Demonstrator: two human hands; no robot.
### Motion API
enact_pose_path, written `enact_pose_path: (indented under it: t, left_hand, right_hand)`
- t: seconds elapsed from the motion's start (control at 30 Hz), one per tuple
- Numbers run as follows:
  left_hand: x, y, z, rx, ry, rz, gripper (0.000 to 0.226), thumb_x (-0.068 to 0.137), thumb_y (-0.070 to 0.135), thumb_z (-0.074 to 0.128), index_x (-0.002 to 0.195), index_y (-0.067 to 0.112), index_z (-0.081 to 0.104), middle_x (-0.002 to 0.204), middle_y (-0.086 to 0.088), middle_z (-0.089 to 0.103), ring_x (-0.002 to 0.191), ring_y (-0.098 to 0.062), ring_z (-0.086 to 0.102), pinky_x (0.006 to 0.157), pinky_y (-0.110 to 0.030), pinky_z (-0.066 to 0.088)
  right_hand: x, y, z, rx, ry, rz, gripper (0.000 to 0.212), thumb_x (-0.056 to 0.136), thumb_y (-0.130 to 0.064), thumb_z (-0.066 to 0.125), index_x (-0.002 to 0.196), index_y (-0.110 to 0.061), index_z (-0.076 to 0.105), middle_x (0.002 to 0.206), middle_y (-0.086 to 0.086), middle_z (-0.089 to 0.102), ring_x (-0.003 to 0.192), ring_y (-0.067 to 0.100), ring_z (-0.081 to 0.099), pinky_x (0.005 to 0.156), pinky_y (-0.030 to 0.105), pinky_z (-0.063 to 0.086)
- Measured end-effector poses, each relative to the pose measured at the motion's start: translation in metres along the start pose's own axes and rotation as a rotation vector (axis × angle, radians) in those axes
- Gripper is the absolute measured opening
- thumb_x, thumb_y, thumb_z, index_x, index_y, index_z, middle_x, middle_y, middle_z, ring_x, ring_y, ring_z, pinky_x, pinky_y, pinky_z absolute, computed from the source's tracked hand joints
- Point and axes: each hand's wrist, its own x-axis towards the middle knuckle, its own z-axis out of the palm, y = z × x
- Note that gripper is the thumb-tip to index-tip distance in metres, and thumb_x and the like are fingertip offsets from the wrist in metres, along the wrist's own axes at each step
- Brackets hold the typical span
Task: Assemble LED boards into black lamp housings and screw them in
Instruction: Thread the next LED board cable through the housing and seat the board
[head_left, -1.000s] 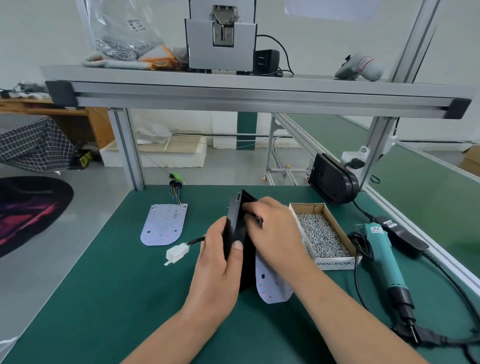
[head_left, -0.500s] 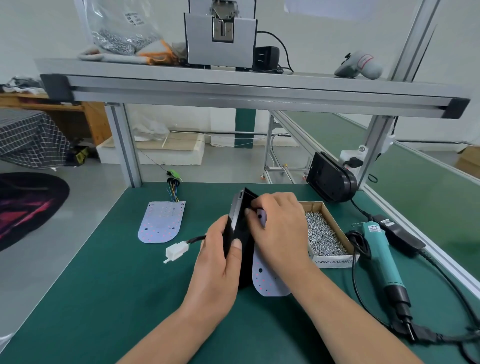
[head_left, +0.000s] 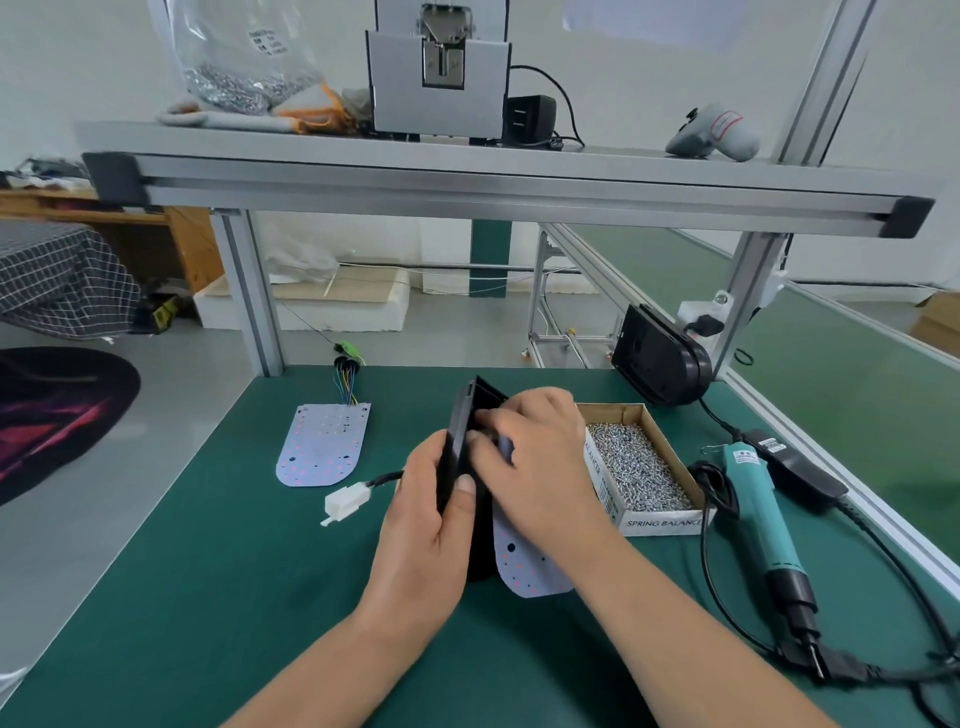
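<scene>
Hardly anything has moved in the last second. Both hands stay on the same part, and the right fingertips have only crept a little along its rim.

The left hand (head_left: 431, 525) grips the black plastic housing (head_left: 460, 431). It stands on edge on the green mat (head_left: 208, 571) near the middle of the table. The thumb lies flat over the near edge and the other fingers are hidden behind the shell.

The right hand (head_left: 540, 467) is curled over the top end of the board (head_left: 530, 571), holding it against the open right face of the housing. The board is a thin pale lilac sheet with a rounded lower end, dotted with small red spots and a few dark holes. Its rounded end sticks out below the wrist and touches the mat. I cannot see where the right thumb sits.

A black cable runs left from the housing to a white blocky plug (head_left: 345, 503) lying on the mat.

Farther left a spare board (head_left: 322, 447) of the same shape lies flat, with coloured wires (head_left: 347, 376) at its far end.

Just right of the hands is a shallow cardboard box (head_left: 660, 522) full of small shiny screws (head_left: 639, 467). Beyond it lies a teal and black screwdriver (head_left: 756, 509) with its cord. A second housing (head_left: 660, 356), glossy and rounded, leans at the far right.
</scene>
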Motion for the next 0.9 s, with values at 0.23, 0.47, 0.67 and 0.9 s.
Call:
enact_pose_path:
  t: [0.23,0.47,0.67,0.9]
  left_hand:
    - [0.0,-0.004,0.001,-0.034,0.037,-0.047,0.041,0.103,0.033,0.049,0.14,0.051,0.047,0.133,0.027,0.062,0.128,-0.003,0.057,0.093,-0.005,0.041]
    - [-0.001,-0.003,0.004,-0.086,0.036,-0.095,0.038,0.103,0.036,0.047,0.136,0.055,0.047,0.13,0.03,0.064,0.124,0.001,0.059,0.091,-0.005,0.043]
    - [-0.003,-0.003,0.003,-0.094,0.04,-0.105,0.041,0.103,0.034,0.047,0.143,0.038,0.05,0.128,0.031,0.064,0.121,0.002,0.06,0.089,-0.004,0.043]
    - [-0.002,0.0,0.005,-0.137,0.037,-0.137,0.036,0.106,0.025,0.051,0.14,0.036,0.054,0.126,0.028,0.067,0.122,0.001,0.061,0.093,-0.009,0.045]
  right_hand:
    - [0.003,0.009,-0.004,-0.06,-0.227,-0.018,0.036,0.095,-0.038,0.059,0.13,-0.03,0.067,0.114,-0.008,0.049,0.114,0.02,0.039,0.107,0.045,0.034]
    - [-0.004,0.013,-0.002,0.034,-0.059,-0.026,0.027,0.091,-0.032,0.071,0.115,-0.02,0.072,0.109,-0.004,0.056,0.109,0.023,0.048,0.097,0.046,0.044]
    - [-0.005,0.015,0.001,-0.017,0.004,-0.07,0.019,0.093,-0.031,0.072,0.107,-0.018,0.072,0.107,-0.006,0.049,0.105,0.02,0.044,0.091,0.039,0.044]
    - [-0.003,0.014,0.008,-0.124,-0.091,-0.072,0.016,0.095,-0.033,0.058,0.089,-0.025,0.071,0.101,-0.006,0.042,0.1,0.022,0.038,0.088,0.043,0.039]
